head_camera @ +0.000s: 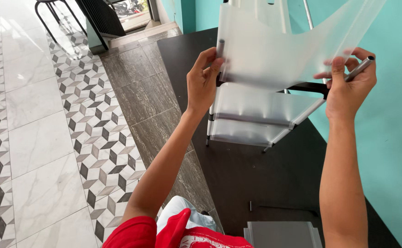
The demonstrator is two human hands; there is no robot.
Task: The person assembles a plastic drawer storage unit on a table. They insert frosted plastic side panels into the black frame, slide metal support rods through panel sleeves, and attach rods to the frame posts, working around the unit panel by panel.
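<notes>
Left hand (202, 82) pinches the left edge of a frosted translucent plastic sheet (279, 50) together with a short grey metal tube (220, 47) that stands nearly upright at that edge; the fingers are curled closed around both. Right hand (350, 85) grips the sheet's right edge, thumb on the near face, and also holds a second grey tube (360, 68), this one slanting up and to the right. The sheet's long axis runs left to right between the two hands, held in the air just above a small shelf rack (256, 119) on the dark desk (237, 179). The rack lies directly below and slightly beyond the hands, nearer the left one. Counted: one raised sheet, two tubes in hand, two frosted shelves already in the rack, and one grey ribbed panel (283, 234) at the desk's near edge.
</notes>
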